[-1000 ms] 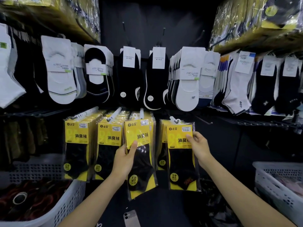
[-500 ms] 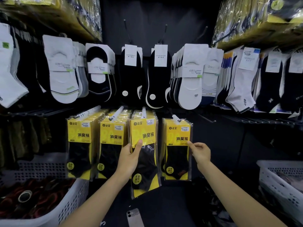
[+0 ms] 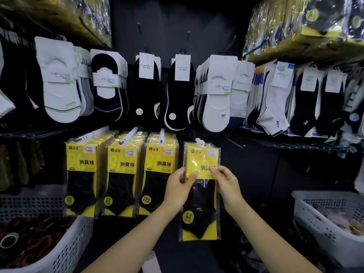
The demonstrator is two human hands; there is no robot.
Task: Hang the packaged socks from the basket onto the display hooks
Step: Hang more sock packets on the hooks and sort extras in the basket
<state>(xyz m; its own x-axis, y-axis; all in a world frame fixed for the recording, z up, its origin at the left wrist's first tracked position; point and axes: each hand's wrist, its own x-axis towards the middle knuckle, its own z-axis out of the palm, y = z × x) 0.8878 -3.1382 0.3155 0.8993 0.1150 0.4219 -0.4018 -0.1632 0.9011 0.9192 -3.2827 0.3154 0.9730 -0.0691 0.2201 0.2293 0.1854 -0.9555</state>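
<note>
Left hand: your left hand (image 3: 180, 191) pinches the left edge of the sock pack (image 3: 201, 205), thumb on the front, right where the yellow card ends.
Right hand: your right hand (image 3: 226, 181) has fingertips clamped on the right side of that same card, so both hands are on one pack.
Sock pack: it hangs upright in front of the lower row. Its top sits right at the white tip of the rightmost hook (image 3: 199, 142). Honestly can't tell if the hole is already over the tip.
Hook: only a few packs show behind yours here, so there's plenty of room.
Done so far: the three stacks (image 3: 122, 174) to the left look packed out to the hook ends, so I'd call those finished.
Left to do: get this one seated and slid back, let go, then go grab more.
Baskets: the white basket (image 3: 74, 243) at lower left holds dark stuff, and the second basket (image 3: 315, 219) at lower right holds paler stuff. No yellow packs show in either, so how many remain is anyone's guess.
</note>
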